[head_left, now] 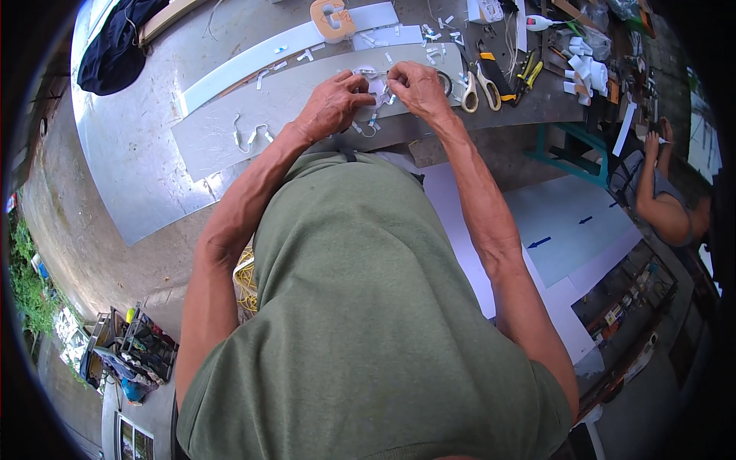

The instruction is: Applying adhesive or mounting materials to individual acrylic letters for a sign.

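Observation:
My left hand [335, 101] is closed, its curled fingers at the edge of a small whitish piece [376, 87] with thin wires and little light modules about it. What those fingers grip is hidden. Across from it, the fingertips of my right hand [418, 89] are pinched together above the piece's right side. Whatever sits in that pinch is too small to name. Just past the right hand lies a black ring, perhaps a tape roll [445, 83]. A small wired module [373, 120] hangs by the sheet's near edge, below the left fingers.
A grey sheet [207, 138] covers the worktable. Scissors [487, 86], a yellow-black utility knife [491, 57] and pliers [529, 70] lie right. Beyond is an orange letter-shaped piece [332, 21]. Wired strips [253, 136] lie left. Another person [663, 188] works far right.

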Available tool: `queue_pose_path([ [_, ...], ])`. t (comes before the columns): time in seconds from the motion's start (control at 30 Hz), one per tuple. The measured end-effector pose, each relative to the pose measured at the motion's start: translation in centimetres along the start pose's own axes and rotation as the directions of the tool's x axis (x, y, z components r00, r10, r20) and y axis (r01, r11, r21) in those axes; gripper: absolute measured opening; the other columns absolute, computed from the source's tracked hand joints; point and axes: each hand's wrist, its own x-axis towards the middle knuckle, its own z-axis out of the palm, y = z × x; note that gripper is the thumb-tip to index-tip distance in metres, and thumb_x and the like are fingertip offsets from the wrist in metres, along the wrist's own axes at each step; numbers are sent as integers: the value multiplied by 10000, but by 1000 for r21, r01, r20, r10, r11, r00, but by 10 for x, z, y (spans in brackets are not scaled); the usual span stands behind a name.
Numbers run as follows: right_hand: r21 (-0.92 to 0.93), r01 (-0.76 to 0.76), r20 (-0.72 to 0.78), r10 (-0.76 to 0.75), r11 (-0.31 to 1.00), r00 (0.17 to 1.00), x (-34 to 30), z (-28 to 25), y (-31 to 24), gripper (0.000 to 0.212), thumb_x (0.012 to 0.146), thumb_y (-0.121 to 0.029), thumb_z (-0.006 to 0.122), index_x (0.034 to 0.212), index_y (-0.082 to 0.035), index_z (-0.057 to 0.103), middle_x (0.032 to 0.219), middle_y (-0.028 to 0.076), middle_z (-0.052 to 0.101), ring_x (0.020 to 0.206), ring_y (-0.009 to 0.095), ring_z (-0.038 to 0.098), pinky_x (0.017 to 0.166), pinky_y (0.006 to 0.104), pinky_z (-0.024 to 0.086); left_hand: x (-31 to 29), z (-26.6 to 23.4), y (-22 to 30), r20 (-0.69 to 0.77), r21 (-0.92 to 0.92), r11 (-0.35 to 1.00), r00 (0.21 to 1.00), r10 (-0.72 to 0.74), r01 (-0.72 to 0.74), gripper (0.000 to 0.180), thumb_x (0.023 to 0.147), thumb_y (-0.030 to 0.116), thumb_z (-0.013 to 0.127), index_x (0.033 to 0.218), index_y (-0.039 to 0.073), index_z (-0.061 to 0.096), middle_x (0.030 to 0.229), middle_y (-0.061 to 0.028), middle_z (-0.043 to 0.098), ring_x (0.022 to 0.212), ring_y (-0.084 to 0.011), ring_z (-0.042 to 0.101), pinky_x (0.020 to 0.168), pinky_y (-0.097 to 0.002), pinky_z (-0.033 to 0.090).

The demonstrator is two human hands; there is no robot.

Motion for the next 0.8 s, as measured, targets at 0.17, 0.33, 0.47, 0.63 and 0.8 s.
queue_pose_path([
  [0.17, -98, 46, -2, -47, 994, 999, -5, -2, -5, 131, 887, -165, 718, 910, -37, 718, 874, 148, 664, 906, 342, 651, 823, 458, 511, 0, 1, 0, -17, -8, 1000, 1000, -7, 6, 253, 804, 52, 697, 1025, 143, 777, 999, -63, 649, 947, -259, 602, 836, -371, 530],
  [0.33, -135, 51, -13, -53, 990, 998, -9, -1, -6, 125, 915, -165, 690, 931, -42, 702, 910, 148, 663, 945, 339, 643, 842, 462, 510, -1, 3, 1, -61, -13, 1000, 998, 0, -1, 257, 802, 47, 697, 1029, 138, 775, 1025, -62, 663, 951, -261, 603, 835, -376, 530],
  [0.47, -114, 59, -4, -60, 992, 998, -11, -1, -3, 124, 928, -161, 667, 945, -38, 663, 923, 152, 667, 943, 346, 651, 845, 468, 513, 0, 3, 1, -32, 15, 1000, 999, 26, -25, 259, 806, 43, 693, 1035, 135, 775, 1030, -59, 674, 955, -257, 604, 843, -374, 529],
  [0.63, -97, 22, 7, -22, 995, 1000, -12, -3, -8, 125, 926, -159, 661, 942, -36, 652, 925, 157, 674, 933, 362, 669, 825, 473, 523, -1, 3, 1, -26, 22, 1000, 1000, 7, -6, 249, 810, 49, 694, 1030, 133, 776, 1024, -51, 685, 953, -251, 605, 848, -372, 530],
  [0.8, -95, 30, -62, -36, 995, 997, -12, -1, -9, 126, 922, -157, 664, 931, -34, 641, 919, 159, 688, 912, 371, 683, 808, 476, 530, 0, 1, 6, -37, -10, 1000, 999, -3, 3, 277, 765, 58, 731, 1033, 120, 753, 1021, -54, 667, 944, -269, 604, 838, -379, 529],
])
